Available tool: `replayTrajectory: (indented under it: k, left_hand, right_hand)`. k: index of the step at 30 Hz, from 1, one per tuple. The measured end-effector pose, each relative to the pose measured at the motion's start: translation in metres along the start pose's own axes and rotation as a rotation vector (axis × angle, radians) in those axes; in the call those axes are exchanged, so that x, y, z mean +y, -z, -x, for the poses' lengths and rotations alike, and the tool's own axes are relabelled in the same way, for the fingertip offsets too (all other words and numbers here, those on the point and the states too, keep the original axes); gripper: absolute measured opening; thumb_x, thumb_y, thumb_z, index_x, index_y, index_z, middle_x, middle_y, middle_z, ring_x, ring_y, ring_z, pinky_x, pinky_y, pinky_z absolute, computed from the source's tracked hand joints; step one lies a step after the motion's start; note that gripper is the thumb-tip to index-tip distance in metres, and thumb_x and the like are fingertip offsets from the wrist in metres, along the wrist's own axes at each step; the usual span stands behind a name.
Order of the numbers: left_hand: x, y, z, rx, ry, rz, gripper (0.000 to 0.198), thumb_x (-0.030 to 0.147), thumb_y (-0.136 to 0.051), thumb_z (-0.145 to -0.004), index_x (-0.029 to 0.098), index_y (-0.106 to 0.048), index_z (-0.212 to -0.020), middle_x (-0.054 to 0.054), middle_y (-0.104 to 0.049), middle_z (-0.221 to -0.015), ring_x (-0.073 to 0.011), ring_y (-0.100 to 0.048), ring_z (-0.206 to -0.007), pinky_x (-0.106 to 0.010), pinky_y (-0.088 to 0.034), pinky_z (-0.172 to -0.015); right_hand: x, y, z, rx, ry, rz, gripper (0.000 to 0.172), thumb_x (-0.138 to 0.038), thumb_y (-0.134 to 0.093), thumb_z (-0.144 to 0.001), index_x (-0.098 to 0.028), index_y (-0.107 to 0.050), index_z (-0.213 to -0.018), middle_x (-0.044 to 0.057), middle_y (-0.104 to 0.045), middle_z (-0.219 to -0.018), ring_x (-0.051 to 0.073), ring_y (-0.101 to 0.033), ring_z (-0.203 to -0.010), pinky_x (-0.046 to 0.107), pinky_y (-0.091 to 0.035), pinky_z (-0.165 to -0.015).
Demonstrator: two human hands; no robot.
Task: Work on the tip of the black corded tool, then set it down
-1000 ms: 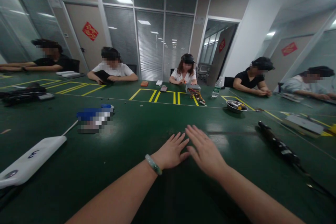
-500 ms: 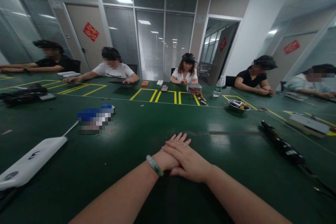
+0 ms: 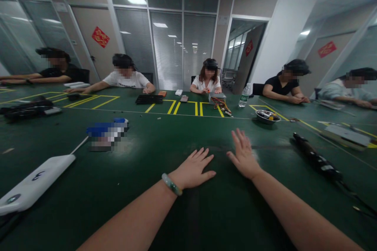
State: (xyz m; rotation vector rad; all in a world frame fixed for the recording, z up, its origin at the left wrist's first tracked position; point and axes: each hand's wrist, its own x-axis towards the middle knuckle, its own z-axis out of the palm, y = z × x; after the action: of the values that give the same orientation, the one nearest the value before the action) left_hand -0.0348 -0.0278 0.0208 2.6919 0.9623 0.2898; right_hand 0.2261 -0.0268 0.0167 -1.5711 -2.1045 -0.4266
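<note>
My left hand [image 3: 191,169] lies palm down on the green table [image 3: 141,188], fingers spread, with nothing in it. A green and white bangle [image 3: 171,184] circles that wrist. To its right, my right hand [image 3: 244,157] is apart from it, fingers stretched forward and nothing held; it looks slightly raised over the table. Left of my hands lies a blurred-out blue and white item [image 3: 107,133]. A long white device marked 3 [image 3: 38,182] rests nearer the left edge, with a cable. On the right side is a black rod-like object [image 3: 316,157] with a cord.
Several people sit along the far side. Before them are a black tray-like item [image 3: 149,99], a metal box with coloured wires [image 3: 218,98], a water bottle [image 3: 244,96] and a metal bowl [image 3: 267,117]. Black gear [image 3: 28,110] lies far left. A flat grey panel [image 3: 347,136] lies right.
My right hand has lifted off my left hand and moved right and forward, fingers opening. My left hand stays put. Across the table, a person's dark tray-like item now lies flat.
</note>
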Motion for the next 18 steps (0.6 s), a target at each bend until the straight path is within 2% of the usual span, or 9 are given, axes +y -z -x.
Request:
replayTrajectory:
  k: [3,6,8,9,11,13,18]
  left_hand:
    - [-0.001,0.002,0.001,-0.024,0.01,0.043,0.065,0.063,-0.022,-0.091,0.029,-0.015,-0.146,-0.001,-0.007,-0.154,-0.0242,-0.006,-0.141,-0.044,-0.01,-0.113]
    - [-0.001,0.002,0.001,-0.03,0.012,0.054,0.066,0.064,-0.022,-0.09,0.03,-0.014,-0.146,0.0,-0.006,-0.154,-0.0245,-0.005,-0.141,-0.046,-0.01,-0.113]
    - [-0.001,0.001,0.001,-0.028,0.011,0.047,0.067,0.065,-0.023,-0.09,0.031,-0.013,-0.146,-0.001,-0.006,-0.154,-0.0248,-0.005,-0.141,-0.046,-0.011,-0.113]
    - [-0.001,0.001,0.001,-0.024,0.009,0.039,0.067,0.065,-0.023,-0.09,0.031,-0.013,-0.146,-0.001,-0.006,-0.154,-0.025,-0.006,-0.141,-0.046,-0.012,-0.113]
    - [-0.002,0.0,0.0,-0.009,0.001,0.018,0.066,0.064,-0.025,-0.09,0.031,-0.013,-0.146,-0.001,-0.007,-0.154,-0.0249,-0.007,-0.141,-0.046,-0.013,-0.113]
    - [-0.002,-0.001,-0.001,0.002,-0.008,0.0,0.066,0.063,-0.026,-0.09,0.031,-0.014,-0.146,-0.001,-0.008,-0.154,-0.0245,-0.007,-0.141,-0.045,-0.013,-0.113]
    - [0.0,0.0,-0.002,-0.012,0.002,-0.01,0.066,0.063,-0.026,-0.09,0.031,-0.014,-0.146,-0.002,-0.007,-0.154,-0.0242,-0.007,-0.141,-0.045,-0.013,-0.113]
  right_hand:
    - [0.08,0.009,0.021,0.173,-0.378,0.211,0.073,-0.049,-0.033,-0.09,-0.015,-0.005,-0.148,0.013,0.001,-0.152,0.032,0.001,-0.138,0.054,-0.008,-0.109]
    - [0.157,0.027,0.059,0.332,-0.713,0.395,0.077,-0.053,-0.033,-0.087,-0.009,-0.011,-0.147,0.02,-0.004,-0.15,0.034,0.006,-0.138,0.055,-0.003,-0.107]
    - [0.198,0.039,0.083,0.392,-0.936,0.46,0.081,-0.055,-0.032,-0.085,-0.005,-0.016,-0.146,0.026,-0.012,-0.147,0.036,0.003,-0.137,0.058,-0.008,-0.105]
    - [0.214,0.045,0.092,0.367,-1.063,0.434,0.082,-0.057,-0.032,-0.084,-0.003,-0.02,-0.144,0.029,-0.02,-0.143,0.039,-0.005,-0.136,0.06,-0.014,-0.101]
    - [0.238,0.053,0.103,0.222,-1.27,0.317,0.082,-0.062,-0.031,-0.082,-0.003,-0.034,-0.14,0.034,-0.036,-0.13,0.046,-0.025,-0.128,0.063,-0.028,-0.088]
    - [0.251,0.056,0.106,0.083,-1.346,0.241,0.08,-0.065,-0.032,-0.079,-0.008,-0.046,-0.133,0.033,-0.044,-0.121,0.048,-0.038,-0.117,0.062,-0.033,-0.076]
    - [0.253,0.058,0.103,0.061,-1.296,0.278,0.075,-0.067,-0.032,-0.079,-0.015,-0.052,-0.129,0.031,-0.045,-0.12,0.047,-0.04,-0.114,0.059,-0.034,-0.072]
